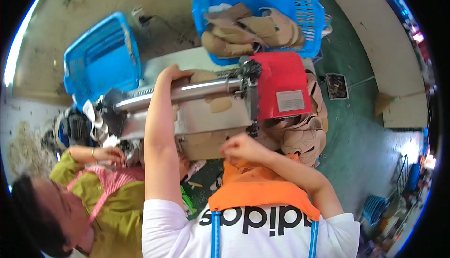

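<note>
My left arm reaches over a roller machine with a long metal roller. Beyond the roller, my left hand has its fingers stretched to the right, beside a flat tan piece; its fingertips are partly hidden. Close to my body, my right hand is curled at the near edge of a tan board. Those fingers are slightly blurred, and anything between them is too small to make out. Another tan piece lies on the machine's metal plate, between the roller and me.
A red cover forms the machine's right end, with stacked tan pieces beside it. Behind stands a blue basket holding tan parts; another blue basket is at far left. A co-worker's hand is close on my left.
</note>
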Demonstrator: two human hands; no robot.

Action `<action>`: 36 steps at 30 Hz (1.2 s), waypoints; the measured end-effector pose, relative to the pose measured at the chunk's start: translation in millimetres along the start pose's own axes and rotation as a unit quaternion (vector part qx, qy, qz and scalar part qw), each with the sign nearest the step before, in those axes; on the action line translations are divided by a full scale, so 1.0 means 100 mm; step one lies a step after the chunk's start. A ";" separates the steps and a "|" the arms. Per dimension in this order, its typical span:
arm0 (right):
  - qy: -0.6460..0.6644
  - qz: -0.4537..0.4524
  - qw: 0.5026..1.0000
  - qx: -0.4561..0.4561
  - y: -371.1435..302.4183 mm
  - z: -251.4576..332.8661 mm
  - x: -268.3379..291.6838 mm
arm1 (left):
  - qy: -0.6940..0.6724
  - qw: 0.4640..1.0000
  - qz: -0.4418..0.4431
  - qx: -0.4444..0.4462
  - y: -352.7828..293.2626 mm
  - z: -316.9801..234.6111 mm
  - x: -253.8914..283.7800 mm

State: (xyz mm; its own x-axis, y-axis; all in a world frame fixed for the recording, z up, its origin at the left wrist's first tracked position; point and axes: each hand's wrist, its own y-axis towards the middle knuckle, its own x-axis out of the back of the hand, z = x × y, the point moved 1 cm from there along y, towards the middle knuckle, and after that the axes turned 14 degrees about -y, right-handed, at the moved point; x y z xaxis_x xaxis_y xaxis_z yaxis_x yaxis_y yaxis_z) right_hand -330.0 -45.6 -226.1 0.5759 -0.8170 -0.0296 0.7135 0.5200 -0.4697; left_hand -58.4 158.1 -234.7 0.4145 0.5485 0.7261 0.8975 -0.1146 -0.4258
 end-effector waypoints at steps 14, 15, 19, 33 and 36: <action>-0.098 -0.678 0.651 -0.326 -2.48 -2.68 1.07 | 0.026 0.799 -0.365 -0.477 -0.31 -2.57 0.88; -0.110 -0.692 0.641 -0.313 -2.45 -2.74 1.02 | 0.086 0.715 -0.436 -0.540 -0.25 -2.80 0.70; -0.060 -0.693 0.676 -0.242 -2.18 -2.99 0.91 | 0.087 0.690 -0.377 -0.612 0.39 -2.85 -0.08; 0.404 -0.636 0.657 0.034 -1.95 -3.28 1.07 | -0.061 0.865 0.033 -0.496 -0.97 -2.33 -0.44; 0.184 -0.662 0.727 0.002 -2.04 -3.02 1.16 | -0.123 0.851 0.068 -0.507 -1.61 -2.08 -0.52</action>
State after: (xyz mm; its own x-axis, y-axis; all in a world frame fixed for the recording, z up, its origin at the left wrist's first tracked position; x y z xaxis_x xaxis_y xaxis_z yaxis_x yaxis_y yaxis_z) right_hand -529.6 -322.3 -400.5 -0.7616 -0.6126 0.2113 0.5462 -0.7823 -0.2994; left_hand -193.1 -24.9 -91.7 0.5933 0.6145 0.5199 0.5635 -0.7783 0.2768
